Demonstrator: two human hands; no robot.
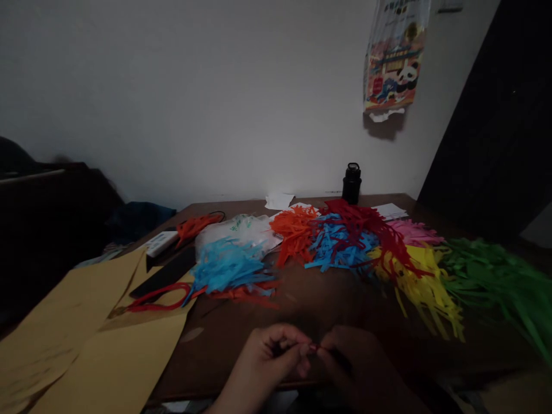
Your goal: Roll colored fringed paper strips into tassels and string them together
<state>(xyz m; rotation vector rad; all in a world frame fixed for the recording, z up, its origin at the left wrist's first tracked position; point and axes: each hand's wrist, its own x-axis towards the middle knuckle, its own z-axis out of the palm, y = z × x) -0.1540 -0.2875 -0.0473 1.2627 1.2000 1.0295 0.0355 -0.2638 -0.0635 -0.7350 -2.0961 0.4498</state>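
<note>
Fingertips [304, 338] of the left hand [273, 357] and right hand [354, 353] pinch one small red piece [314, 347] over the table's [308, 296] near edge. Beyond, on my feed, I count two blue strip bundles [228, 264], one green bundle [495, 276] toward the right edge, one bottle [351, 187] at the far edge.

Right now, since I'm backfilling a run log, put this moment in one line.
left hand: pinching reddish piece | right hand: same piece | scissors: on yellow paper | bottle: upright
</note>
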